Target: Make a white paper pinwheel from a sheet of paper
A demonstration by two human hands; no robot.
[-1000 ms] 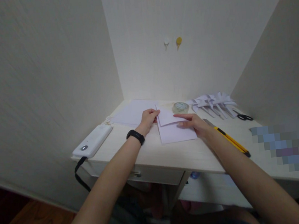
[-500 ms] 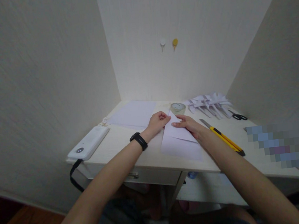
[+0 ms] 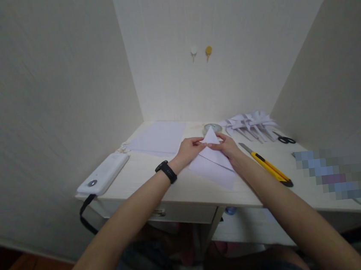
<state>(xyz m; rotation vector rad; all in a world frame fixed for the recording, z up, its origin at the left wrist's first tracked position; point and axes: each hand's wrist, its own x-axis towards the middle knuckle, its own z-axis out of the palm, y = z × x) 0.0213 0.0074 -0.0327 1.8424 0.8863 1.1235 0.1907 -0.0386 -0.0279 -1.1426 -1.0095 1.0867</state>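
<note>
Paper is pinched in your left hand, which is nearly closed on the left edge of a folded peak. Your right hand grips the opposite edge, thumb in front, curled in so that only the paper's thickness parts it. The peak points away from you between the two hands, while the lower part spreads toward you over the surface. Just behind the tip is the tape (partly covered, so you cannot tell whether they touch). Right of your right hand lies the cutter, blade toward the back. Farther out, paper shapes are heaped at back right beside the scissors; sheets lie at back left.
</note>
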